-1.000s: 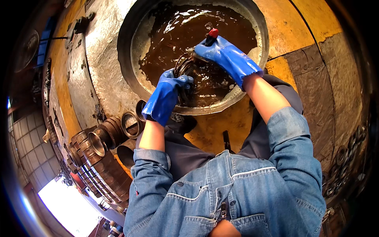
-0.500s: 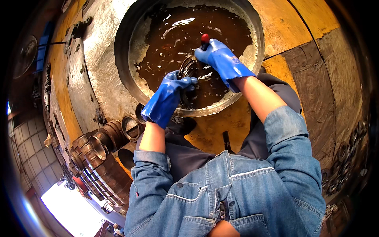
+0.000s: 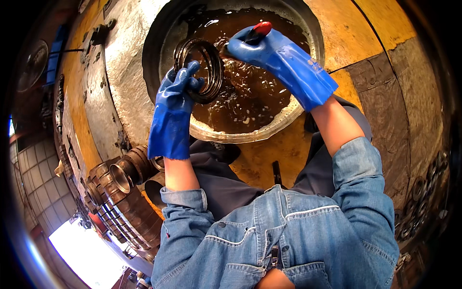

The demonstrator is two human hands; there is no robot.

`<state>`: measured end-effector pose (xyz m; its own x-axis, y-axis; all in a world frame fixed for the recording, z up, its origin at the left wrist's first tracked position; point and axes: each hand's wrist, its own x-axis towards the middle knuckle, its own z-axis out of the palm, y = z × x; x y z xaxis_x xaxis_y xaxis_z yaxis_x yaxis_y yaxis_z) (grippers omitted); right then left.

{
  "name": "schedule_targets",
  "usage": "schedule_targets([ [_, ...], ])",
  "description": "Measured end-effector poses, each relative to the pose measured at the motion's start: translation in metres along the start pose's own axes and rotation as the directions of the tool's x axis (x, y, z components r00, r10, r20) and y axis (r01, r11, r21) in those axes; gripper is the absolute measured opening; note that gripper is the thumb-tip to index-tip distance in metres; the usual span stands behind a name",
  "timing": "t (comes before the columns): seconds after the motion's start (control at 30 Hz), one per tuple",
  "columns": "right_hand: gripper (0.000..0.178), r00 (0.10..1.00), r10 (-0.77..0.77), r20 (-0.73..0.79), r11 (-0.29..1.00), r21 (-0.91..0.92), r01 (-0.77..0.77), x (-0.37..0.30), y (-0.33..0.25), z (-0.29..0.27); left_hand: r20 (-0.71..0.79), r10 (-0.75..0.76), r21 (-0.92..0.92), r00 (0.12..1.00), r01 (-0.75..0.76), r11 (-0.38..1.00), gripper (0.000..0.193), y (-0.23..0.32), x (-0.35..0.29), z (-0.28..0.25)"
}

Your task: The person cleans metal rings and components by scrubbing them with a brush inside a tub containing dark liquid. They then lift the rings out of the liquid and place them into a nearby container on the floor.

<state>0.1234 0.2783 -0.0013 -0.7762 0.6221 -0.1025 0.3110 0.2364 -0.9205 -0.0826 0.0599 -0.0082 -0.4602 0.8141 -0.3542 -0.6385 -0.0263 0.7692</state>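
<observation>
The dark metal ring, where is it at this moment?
In the head view, the dark metal ring is held up by the left hand, above the left part of the basin of brown liquid, close to the right hand.

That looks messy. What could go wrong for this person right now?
The dark metal ring in the left hand is wet from the brown liquid, so it might slip and splash back into the basin. Drips could also land on the denim shirt or the bare forearms.
</observation>
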Motion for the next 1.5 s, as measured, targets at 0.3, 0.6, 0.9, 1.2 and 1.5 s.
schedule_targets([
  [0.3,0.022,0.992,-0.117,0.048,0.895,-0.428,0.126,0.001,-0.005,0.056,-0.024,-0.011,0.127,1.0,0.014,0.992,0.014,-0.008,-0.01,0.034],
  [0.6,0.033,0.925,0.156,0.347,0.961,0.164,-0.223,-0.042,-0.004,0.043,-0.027,-0.031,0.221,0.999,0.036,0.975,0.026,-0.028,-0.011,0.022],
  [0.9,0.03,0.935,-0.029,0.353,0.995,-0.079,0.061,-0.03,0.003,0.034,-0.037,0.003,0.231,0.999,0.005,0.973,0.032,-0.027,-0.021,0.039],
  [1.2,0.012,1.0,0.016,-0.024,0.818,-0.575,-0.027,-0.015,0.017,0.044,-0.067,-0.145,0.372,0.987,0.159,0.914,0.03,-0.044,0.004,0.041],
  [1.5,0.042,0.926,0.374,-0.051,0.732,-0.598,-0.328,-0.014,-0.023,-0.018,-0.121,-0.242,0.692,0.963,0.257,0.675,0.025,-0.072,-0.012,0.061],
])
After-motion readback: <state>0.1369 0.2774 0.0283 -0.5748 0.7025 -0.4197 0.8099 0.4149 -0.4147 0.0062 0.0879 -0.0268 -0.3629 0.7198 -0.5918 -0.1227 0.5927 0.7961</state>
